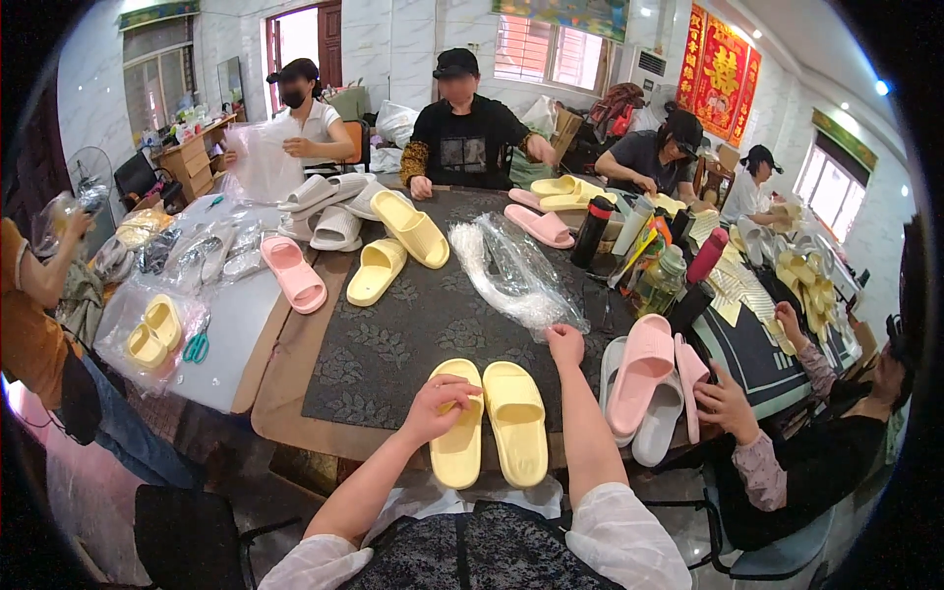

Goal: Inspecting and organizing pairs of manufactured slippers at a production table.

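Two yellow slippers lie side by side at the table's near edge, a left one (456, 454) and a right one (518, 433). My left hand (440, 410) rests over the left slipper's strap, its fingers apart and loosely bent. Farther forward, my right hand (565, 348) has its fingers closed at the near end of a bundle of thin white plastic strings (492, 280) in a clear bag (536, 258). The fingertips seem to pinch some strings, though the exact hold is small to see.
Grey slippers (337, 226), pink slippers (293, 275) and more yellow slippers (413, 229) lie across the dark mat (359, 369). Bottles (593, 231) stand at the right. A co-worker's hand (726, 405) touches upright pink slippers (644, 369). Teal scissors (197, 346) lie left; other people sit around.
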The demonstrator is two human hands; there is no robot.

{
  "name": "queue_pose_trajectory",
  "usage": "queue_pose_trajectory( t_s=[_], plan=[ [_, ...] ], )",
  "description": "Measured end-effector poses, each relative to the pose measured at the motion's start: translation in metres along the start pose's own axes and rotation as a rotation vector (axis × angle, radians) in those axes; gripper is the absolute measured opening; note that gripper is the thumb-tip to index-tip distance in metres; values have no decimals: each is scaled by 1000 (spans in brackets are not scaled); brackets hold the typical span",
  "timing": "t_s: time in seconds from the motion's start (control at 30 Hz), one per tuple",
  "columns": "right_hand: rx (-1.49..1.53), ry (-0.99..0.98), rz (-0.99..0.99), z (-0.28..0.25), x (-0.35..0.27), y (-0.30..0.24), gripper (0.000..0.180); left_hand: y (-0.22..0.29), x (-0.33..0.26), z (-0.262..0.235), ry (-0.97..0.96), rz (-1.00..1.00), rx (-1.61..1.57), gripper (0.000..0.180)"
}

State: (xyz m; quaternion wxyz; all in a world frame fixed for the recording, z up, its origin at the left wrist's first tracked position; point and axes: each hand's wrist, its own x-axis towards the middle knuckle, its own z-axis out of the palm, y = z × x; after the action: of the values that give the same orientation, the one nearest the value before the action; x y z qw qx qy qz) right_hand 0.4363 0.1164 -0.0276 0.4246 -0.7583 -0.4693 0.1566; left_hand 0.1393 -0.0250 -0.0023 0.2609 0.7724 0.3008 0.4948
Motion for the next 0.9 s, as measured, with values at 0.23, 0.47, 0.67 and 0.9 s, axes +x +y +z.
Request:
queue_pose_trajectory(
  t_s=[0.23,0.47,0.67,0.9],
  plan=[
    [432,206,-137,0,2,37,18,3,4,4,-22,2,-21,11],
    [895,122,-219,-56,-71,-3,6,-1,-1,-1,-18,-8,-1,11],
    [1066,246,-233,-141,-108,-36,8,0,-1,0,1,10,-10,12],
    [996,544,-539,-217,-130,-64,10,0,1,3,0,3,0,12]
  ],
)
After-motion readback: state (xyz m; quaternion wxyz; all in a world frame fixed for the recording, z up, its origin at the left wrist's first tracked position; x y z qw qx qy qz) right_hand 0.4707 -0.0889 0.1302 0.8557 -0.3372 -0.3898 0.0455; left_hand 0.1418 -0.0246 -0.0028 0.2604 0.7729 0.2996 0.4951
